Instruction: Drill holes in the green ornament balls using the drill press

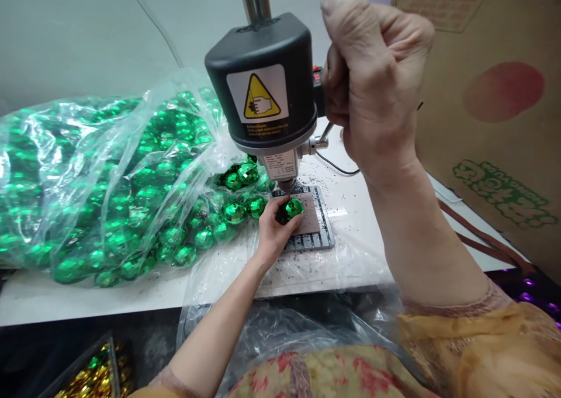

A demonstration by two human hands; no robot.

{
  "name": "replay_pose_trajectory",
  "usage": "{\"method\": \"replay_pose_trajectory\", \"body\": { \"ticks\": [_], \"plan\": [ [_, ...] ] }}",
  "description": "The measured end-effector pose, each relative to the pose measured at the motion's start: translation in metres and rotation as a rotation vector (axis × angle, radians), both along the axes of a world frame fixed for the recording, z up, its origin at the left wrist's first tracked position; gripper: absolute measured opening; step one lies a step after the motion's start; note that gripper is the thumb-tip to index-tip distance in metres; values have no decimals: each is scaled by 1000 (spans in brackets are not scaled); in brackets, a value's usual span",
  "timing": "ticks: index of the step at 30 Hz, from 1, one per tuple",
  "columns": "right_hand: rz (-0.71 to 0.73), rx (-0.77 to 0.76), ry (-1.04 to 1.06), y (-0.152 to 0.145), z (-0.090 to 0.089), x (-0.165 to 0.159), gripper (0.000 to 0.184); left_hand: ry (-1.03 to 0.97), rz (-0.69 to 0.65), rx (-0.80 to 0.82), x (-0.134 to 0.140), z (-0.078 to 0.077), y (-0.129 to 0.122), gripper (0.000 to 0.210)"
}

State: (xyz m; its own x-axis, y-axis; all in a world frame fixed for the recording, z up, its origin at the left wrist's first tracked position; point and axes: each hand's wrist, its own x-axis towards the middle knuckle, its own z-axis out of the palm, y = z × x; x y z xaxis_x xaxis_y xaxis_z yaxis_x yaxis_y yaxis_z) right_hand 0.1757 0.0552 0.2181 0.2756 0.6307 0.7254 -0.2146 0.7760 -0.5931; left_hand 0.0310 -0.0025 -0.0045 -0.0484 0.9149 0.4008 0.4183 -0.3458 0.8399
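A shiny green faceted ball (pixel 294 208) sits under the chuck of a small bench drill press (pixel 263 76), held between the thumb and fingers of my left hand (pixel 274 225). It rests over a brownish square pad (pixel 309 214) on the press's slotted metal base (pixel 325 225). Raised beside the black drill head, my right hand (pixel 377 76) is closed in a fist around the drill press lever, whose grip is mostly hidden by the fingers. A thin metal rod (pixel 326 130) shows below that fist. The drill bit's tip is hard to make out against the ball.
A large clear plastic bag (pixel 109 176) full of green faceted balls covers the table's left side, some spilling close to the base. Dark shavings litter the white table (pixel 350 211). A cardboard box (pixel 495 152) stands at right. Gold pieces (pixel 90 380) fill a container at lower left.
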Motion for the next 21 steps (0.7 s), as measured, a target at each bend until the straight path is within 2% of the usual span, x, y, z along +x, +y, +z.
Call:
{"method": "replay_pose_trajectory", "body": {
  "ticks": [7, 12, 15, 21],
  "plan": [
    [-80, 19, -38, -3, -5, 0, 55, -10, 15, -109, 1, -3, -1, 48],
    [-277, 217, -70, -12, -23, -3, 55, -47, 8, -118, 1, -6, -4, 48],
    [-306, 298, -33, -25, -38, -3, 56, -53, 3, -123, 1, -8, -3, 49],
    [-286, 212, -53, -43, -62, 1, 56, -51, 14, -118, 1, -9, -4, 49]
  ]
}}
